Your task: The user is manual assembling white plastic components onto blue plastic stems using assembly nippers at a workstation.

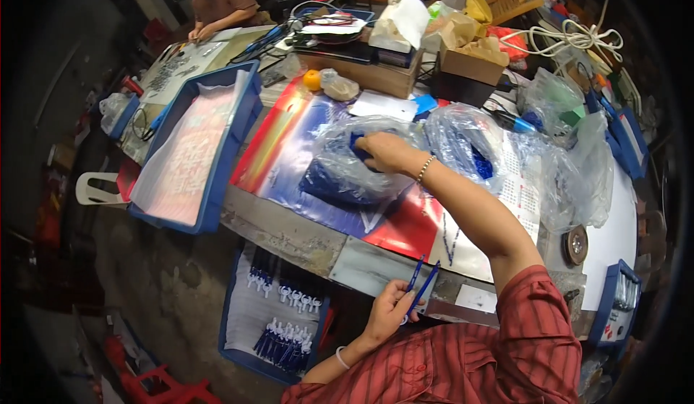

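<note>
My right hand (385, 151) reaches into the mouth of a clear plastic bag (347, 180). Dark blue contents show through the bag, and the fingers are bent around something blue there, partly hidden by the plastic. Nearer to me, by the table's front edge, my left hand (390, 311) grips two slim blue pen-like sticks (427, 282) that point up and away. A whitish part shows at the lower end of one. Just beyond them lies a thin dark strand (450, 239) on the printed sheet.
A second plastic bag (463, 133) with blue contents lies right of the first. On the left rests a blue tray (235, 140) lined with paper. Below the table edge, another blue tray (233, 324) holds several blue pieces with white ends. A co-worker (228, 6) sits at the far left.
</note>
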Demonstrator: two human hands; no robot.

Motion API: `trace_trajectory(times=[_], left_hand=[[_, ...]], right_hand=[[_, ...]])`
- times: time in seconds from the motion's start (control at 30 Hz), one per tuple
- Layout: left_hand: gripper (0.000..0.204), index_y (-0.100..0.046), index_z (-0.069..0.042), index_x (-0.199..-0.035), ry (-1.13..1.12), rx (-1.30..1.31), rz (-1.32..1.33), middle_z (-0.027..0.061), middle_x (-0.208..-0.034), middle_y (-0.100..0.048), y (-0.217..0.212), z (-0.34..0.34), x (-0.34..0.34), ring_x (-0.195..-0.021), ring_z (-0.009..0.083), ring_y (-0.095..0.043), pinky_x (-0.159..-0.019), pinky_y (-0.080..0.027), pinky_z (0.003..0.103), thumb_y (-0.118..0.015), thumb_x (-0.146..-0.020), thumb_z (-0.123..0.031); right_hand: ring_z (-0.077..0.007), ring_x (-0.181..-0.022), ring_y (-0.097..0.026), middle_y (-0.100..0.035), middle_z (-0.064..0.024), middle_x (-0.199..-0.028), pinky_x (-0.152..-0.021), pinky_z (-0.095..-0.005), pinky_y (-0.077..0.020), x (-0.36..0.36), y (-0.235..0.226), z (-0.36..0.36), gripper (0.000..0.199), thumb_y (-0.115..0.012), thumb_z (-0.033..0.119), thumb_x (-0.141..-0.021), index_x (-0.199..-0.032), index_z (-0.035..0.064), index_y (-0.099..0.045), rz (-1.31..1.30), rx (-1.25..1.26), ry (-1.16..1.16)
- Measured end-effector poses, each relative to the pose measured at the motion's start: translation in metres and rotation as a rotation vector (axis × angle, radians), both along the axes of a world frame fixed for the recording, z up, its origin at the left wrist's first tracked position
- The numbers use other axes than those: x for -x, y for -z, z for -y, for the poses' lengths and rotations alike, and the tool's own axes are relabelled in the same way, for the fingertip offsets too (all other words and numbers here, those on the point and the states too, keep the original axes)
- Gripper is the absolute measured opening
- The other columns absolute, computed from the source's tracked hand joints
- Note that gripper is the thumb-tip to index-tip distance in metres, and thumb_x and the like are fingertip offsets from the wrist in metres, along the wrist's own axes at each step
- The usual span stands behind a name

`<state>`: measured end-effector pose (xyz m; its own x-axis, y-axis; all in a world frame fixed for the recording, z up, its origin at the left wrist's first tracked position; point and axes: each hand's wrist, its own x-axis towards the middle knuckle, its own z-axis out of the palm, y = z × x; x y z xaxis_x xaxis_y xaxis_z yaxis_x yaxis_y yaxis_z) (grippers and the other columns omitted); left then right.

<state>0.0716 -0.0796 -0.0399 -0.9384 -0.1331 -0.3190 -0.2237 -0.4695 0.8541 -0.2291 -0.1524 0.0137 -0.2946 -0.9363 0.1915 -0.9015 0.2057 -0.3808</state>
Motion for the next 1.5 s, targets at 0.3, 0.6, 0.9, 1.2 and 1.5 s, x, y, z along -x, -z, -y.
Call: trace_trajectory(times=[0.3,0.6,0.9,1.2,1.5], left_hand=[[0.016,-0.045,0.001,-0.101,-0.031,-0.107,-0.004,0.0121,-0.084,-0.063,0.006,0.002,-0.003,-0.056,0.0104,-0.057,-0.054,-0.047,0.022,-0.047,-0.095,-0.014],[0.014,-0.046,-0.001,-0.102,-0.042,-0.131,-0.020,0.0115,-0.085,-0.063,-0.001,0.002,-0.004,-0.059,0.0095,-0.056,-0.057,-0.047,0.021,-0.047,-0.094,-0.013],[0.013,-0.046,-0.002,-0.104,-0.070,-0.068,-0.001,0.0127,-0.087,-0.063,-0.022,0.004,-0.009,-0.060,0.0106,-0.057,-0.058,-0.047,0.022,-0.048,-0.094,-0.011],[0.016,-0.044,-0.001,-0.106,-0.008,0.020,-0.039,0.0143,-0.088,-0.063,-0.042,-0.021,0.007,-0.060,0.0118,-0.057,-0.058,-0.048,0.023,-0.047,-0.093,-0.010],[0.019,-0.043,0.000,-0.109,0.078,-0.004,0.015,0.0145,-0.090,-0.062,-0.044,-0.054,0.012,-0.063,0.0111,-0.058,-0.058,-0.048,0.022,-0.047,-0.093,-0.009]], right_hand=[[-0.0353,-0.083,-0.058,-0.056,-0.0148,-0.086,-0.071,-0.0438,-0.0475,-0.013,0.006,0.005,0.008,-0.052,0.008,-0.076,-0.079,0.0033,-0.057,-0.076,-0.027,0.003],[-0.0156,-0.067,-0.058,-0.064,-0.0085,-0.079,-0.062,-0.0273,-0.0466,-0.007,-0.005,-0.025,0.011,-0.059,0.008,-0.083,-0.090,-0.0012,-0.060,0.469,0.439,0.266],[-0.0071,-0.063,-0.053,-0.063,-0.0041,-0.079,-0.055,-0.0196,-0.0428,-0.091,-0.051,-0.151,0.015,-0.062,0.007,-0.082,-0.095,0.0009,-0.059,1.303,0.425,0.338],[-0.0066,-0.060,-0.054,-0.063,-0.0065,-0.079,-0.052,-0.0187,-0.0423,-0.148,-0.043,-0.239,0.015,-0.063,0.006,-0.083,-0.096,0.0006,-0.057,1.559,0.502,0.501],[-0.0065,-0.059,-0.053,-0.062,-0.0084,-0.082,-0.052,-0.0163,-0.0431,-0.172,-0.030,-0.282,0.026,-0.063,0.007,-0.083,-0.107,-0.0035,-0.056,1.747,0.661,0.444]])
